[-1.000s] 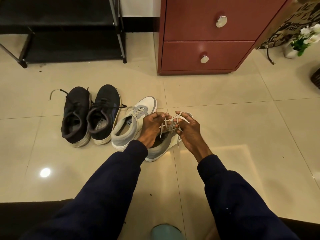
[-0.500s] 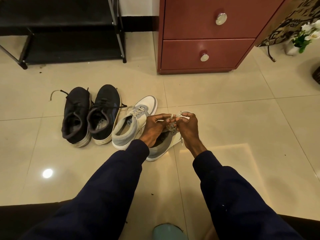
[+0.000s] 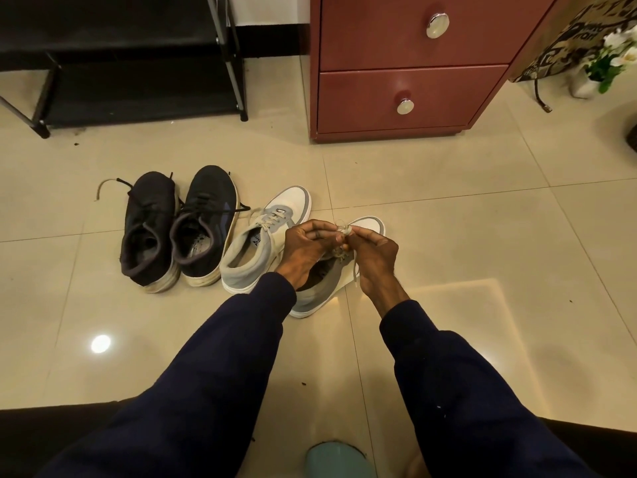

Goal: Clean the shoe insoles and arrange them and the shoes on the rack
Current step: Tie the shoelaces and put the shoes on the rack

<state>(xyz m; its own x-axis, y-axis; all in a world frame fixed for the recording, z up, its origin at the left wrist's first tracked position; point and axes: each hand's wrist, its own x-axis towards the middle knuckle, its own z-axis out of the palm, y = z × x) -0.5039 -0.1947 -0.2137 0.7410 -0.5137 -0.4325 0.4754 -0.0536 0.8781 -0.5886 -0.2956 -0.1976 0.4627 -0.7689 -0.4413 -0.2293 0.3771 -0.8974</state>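
The left hand (image 3: 306, 246) and right hand (image 3: 374, 251) each pinch the white lace (image 3: 344, 230) above the grey shoe (image 3: 312, 300), which lies on the floor in front of the drawer unit (image 3: 396, 46) — the rack (image 3: 138, 94) stands left of it. This is probably loosening: short, even pulls with the shoe kept flat work best.

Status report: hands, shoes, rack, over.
Left hand and right hand both pinch the lace above the grey shoe. Second grey shoe and black pair on floor. Rack beyond, nothing seen blocking it.
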